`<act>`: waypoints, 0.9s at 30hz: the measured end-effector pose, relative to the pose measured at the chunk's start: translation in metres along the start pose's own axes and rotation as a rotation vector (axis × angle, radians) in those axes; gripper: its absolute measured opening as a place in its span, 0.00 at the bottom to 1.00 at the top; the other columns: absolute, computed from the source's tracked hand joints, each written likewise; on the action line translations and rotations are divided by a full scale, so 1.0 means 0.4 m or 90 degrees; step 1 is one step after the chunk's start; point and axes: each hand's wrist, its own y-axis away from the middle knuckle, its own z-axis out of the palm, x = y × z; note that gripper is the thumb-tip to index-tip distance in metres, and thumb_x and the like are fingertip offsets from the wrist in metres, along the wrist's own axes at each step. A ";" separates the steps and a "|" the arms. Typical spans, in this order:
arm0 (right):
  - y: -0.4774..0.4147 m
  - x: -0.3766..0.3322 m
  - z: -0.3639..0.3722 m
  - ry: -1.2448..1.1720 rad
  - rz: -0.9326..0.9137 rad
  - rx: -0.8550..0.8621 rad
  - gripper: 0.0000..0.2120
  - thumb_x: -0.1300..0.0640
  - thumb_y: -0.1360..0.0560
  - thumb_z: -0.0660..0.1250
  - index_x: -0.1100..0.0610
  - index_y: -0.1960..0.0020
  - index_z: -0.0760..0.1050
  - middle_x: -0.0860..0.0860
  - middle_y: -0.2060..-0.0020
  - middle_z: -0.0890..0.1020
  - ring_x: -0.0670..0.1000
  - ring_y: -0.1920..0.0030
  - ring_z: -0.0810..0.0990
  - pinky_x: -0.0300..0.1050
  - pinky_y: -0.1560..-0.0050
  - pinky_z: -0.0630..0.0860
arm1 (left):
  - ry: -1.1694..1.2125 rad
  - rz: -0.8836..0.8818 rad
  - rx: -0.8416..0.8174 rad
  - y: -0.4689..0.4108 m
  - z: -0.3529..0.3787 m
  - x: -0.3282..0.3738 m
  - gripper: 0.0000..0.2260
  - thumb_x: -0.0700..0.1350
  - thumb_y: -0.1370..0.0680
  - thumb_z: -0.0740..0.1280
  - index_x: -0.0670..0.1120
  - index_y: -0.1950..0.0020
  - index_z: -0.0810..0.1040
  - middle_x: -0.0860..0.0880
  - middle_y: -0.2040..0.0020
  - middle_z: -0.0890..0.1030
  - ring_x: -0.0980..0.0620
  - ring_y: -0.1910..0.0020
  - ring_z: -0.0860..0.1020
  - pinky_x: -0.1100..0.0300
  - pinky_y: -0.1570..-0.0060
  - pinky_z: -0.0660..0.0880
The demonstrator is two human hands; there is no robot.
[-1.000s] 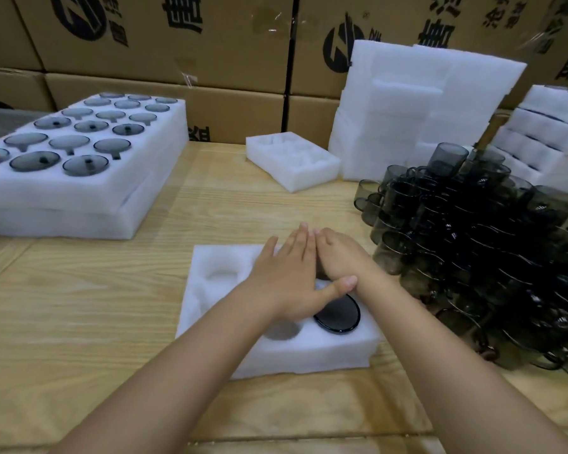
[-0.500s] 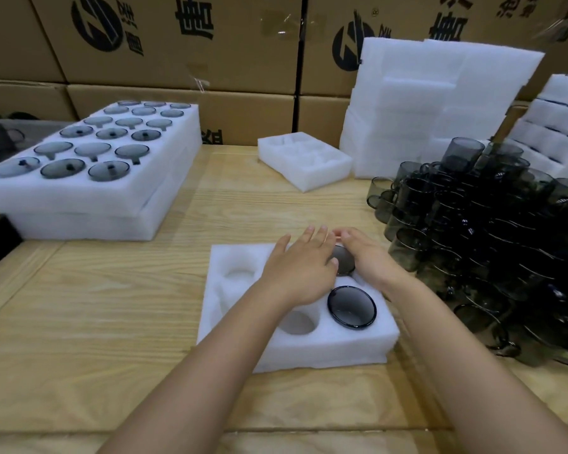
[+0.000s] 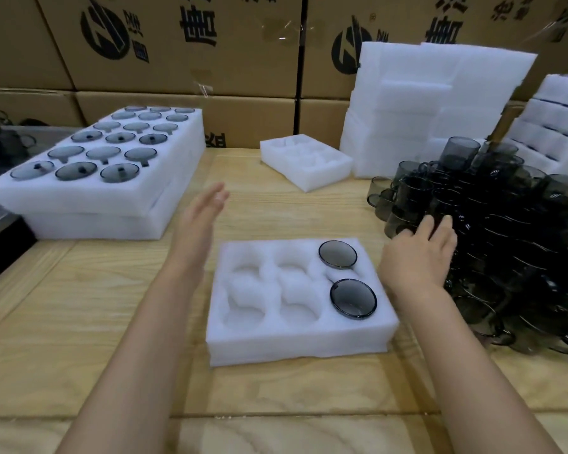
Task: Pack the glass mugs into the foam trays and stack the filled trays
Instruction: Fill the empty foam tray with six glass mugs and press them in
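A white foam tray (image 3: 295,342) with six pockets lies in front of me on the wooden table. Two smoky glass mugs sit upside down in its right-hand pockets, the far mug (image 3: 337,254) and the near mug (image 3: 353,298); the other pockets hold nothing. My left hand (image 3: 200,217) hovers flat and blurred to the left of the tray, fingers straight, holding nothing. My right hand (image 3: 418,253) reaches right of the tray, its fingertips touching mugs at the edge of the dark pile of mugs (image 3: 492,231).
Two stacked filled trays (image 3: 164,194) stand at the left. An unfilled small tray (image 3: 309,173) lies at the back centre. Stacks of foam trays (image 3: 440,103) rise at the back right. Cardboard boxes (image 3: 210,44) wall off the rear.
Both hands have lifted off the far-right mug in the tray. The left hand swung out to the left; the right hand moved right to the mug pile.
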 end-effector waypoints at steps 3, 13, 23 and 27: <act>-0.001 0.011 0.010 0.009 -0.029 -0.010 0.17 0.59 0.22 0.56 0.60 0.35 0.71 0.59 0.28 0.60 0.63 0.26 0.48 0.56 0.28 0.47 | 0.174 -0.078 0.070 0.006 -0.054 -0.062 0.11 0.46 0.18 0.59 0.48 0.37 0.73 0.50 0.44 0.80 0.53 0.44 0.78 0.50 0.30 0.65; -0.005 0.018 0.033 -0.325 -0.212 -0.114 0.09 0.55 0.26 0.65 0.57 0.48 0.77 0.59 0.35 0.69 0.61 0.32 0.63 0.53 0.36 0.66 | 0.170 -0.107 -0.022 0.017 -0.051 -0.105 0.14 0.45 0.21 0.59 0.43 0.39 0.75 0.42 0.45 0.81 0.45 0.45 0.78 0.48 0.36 0.69; -0.016 0.052 0.036 -0.321 -0.238 -0.164 0.25 0.55 0.26 0.66 0.55 0.30 0.67 0.52 0.27 0.62 0.55 0.28 0.57 0.48 0.30 0.56 | 0.165 -0.100 -0.028 0.009 -0.051 -0.112 0.11 0.42 0.20 0.58 0.45 0.41 0.76 0.43 0.47 0.82 0.47 0.48 0.80 0.46 0.36 0.69; -0.011 0.038 0.029 -0.266 -0.221 -0.103 0.29 0.49 0.26 0.67 0.55 0.29 0.63 0.54 0.34 0.70 0.56 0.35 0.64 0.49 0.37 0.63 | 0.163 -0.108 -0.035 0.008 -0.050 -0.114 0.16 0.47 0.29 0.65 0.46 0.42 0.77 0.44 0.48 0.83 0.47 0.47 0.80 0.47 0.37 0.70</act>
